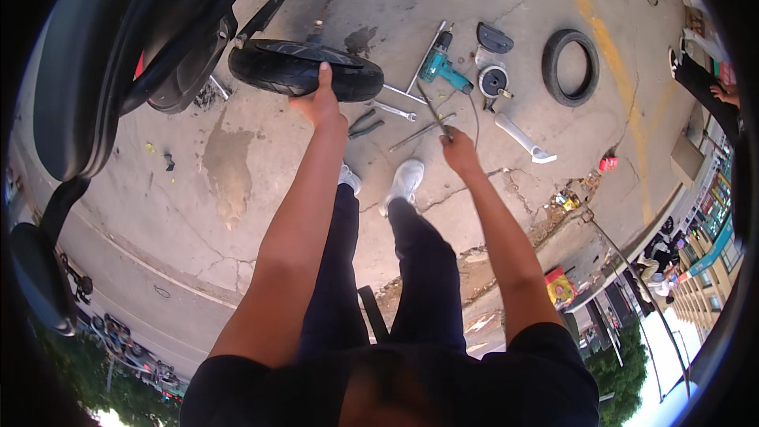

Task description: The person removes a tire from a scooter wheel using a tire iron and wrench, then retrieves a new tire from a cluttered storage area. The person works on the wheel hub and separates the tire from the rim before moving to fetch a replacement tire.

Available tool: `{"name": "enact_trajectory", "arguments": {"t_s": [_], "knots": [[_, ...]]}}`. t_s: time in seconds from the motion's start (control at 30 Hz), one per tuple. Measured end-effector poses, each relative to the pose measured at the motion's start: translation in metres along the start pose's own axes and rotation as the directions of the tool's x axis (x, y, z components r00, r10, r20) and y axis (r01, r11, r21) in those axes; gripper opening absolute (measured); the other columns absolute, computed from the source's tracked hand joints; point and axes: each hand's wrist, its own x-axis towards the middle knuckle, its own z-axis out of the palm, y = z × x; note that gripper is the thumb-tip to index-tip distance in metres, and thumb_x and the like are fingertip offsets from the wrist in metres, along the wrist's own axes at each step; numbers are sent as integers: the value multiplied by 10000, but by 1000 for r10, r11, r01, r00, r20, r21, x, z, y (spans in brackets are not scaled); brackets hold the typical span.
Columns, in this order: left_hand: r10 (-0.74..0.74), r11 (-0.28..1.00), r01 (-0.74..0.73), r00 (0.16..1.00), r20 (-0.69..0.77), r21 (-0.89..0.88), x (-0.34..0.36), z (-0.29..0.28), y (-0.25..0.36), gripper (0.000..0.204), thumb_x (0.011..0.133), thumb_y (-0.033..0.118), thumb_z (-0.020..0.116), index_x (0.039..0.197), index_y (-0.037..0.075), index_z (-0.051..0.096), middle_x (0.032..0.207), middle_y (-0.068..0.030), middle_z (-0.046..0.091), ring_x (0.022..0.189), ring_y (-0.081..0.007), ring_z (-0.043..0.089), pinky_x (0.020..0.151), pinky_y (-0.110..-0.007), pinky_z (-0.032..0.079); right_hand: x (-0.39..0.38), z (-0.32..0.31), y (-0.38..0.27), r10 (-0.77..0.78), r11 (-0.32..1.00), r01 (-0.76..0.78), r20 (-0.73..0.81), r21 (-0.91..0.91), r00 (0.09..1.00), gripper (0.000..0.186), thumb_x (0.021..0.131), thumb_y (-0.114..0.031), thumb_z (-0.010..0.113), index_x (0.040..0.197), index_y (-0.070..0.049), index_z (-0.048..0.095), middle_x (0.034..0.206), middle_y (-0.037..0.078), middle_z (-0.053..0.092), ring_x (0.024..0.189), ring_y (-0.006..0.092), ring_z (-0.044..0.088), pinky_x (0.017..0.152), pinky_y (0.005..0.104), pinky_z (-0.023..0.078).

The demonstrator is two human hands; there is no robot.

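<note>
A black-tyred wheel (269, 73) is held in the upper left of the frame, beside the dark scooter (118, 47), its rim being gripped by the left hand (318, 103) with the thumb laid on top. A thin metal bar (433, 114) is gripped by the closed right hand (461, 153), near the centre, well apart from the wheel.

The axle end (319, 28) is seen bare above the hub, and a round silver part (493, 80) and a pale curved arm (519, 138) are laid loose on the ground, so dismantling is judged to be largely done, with refitting left. A tyre is seated on the wheel; a second tyre (553, 71) is laid at the upper right. Which is the replacement cannot be told, nor whether the wheel is wholly freed from the scooter. The teal drill (444, 69), wrench (395, 111) and pliers (365, 124) are left unheld.
</note>
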Motion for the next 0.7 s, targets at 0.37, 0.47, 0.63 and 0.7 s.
{"name": "enact_trajectory", "arguments": {"t_s": [0.37, 0.47, 0.63, 0.7], "knots": [[175, 984, -175, 985, 2, -10, -9, 31, -37, 825, 692, 189, 827, 1252, 62, 235, 1280, -133, 433, 1067, -249, 534, 813, -397, 510, 165, 70, -9, -60, 993, 36, -209, -117, 976, 319, 837, -168, 531, 1150, -126, 580, 1139, 171, 594, 1051, 360, 557, 848, 477, 468], [247, 969, -247, 968, 47, -18, -11, 30, -50, 859, 684, 268, 835, 1260, 65, 231, 1274, -123, 439, 1068, -242, 531, 774, -385, 502, 173, 58, -30, -411, 887, 447, -238, 120, 880, 467, 837, -257, 596, 1265, -90, 510, 1227, 170, 538, 1125, 355, 497, 933, 468, 409], [206, 972, -165, 940, 273, -165, -20, -8, -54, 728, 782, 182, 752, 1284, 33, 246, 1249, -138, 451, 1123, -210, 494, 886, -339, 433, 93, 36, -114, -852, 509, 861, -129, 22, 507, 811, 693, -304, 753, 1381, -93, 380, 1260, 154, 496, 1164, 336, 457, 970, 420, 371], [205, 973, -232, 869, 451, 4, -6, -42, -56, 620, 785, 199, 749, 1231, 45, 347, 1158, -104, 519, 1073, -190, 532, 831, -323, 455, 89, 45, -117, -860, 510, 850, -107, -132, 500, 908, 638, -294, 787, 1405, -110, 337, 1244, 138, 490, 1144, 325, 460, 963, 428, 367]]}}
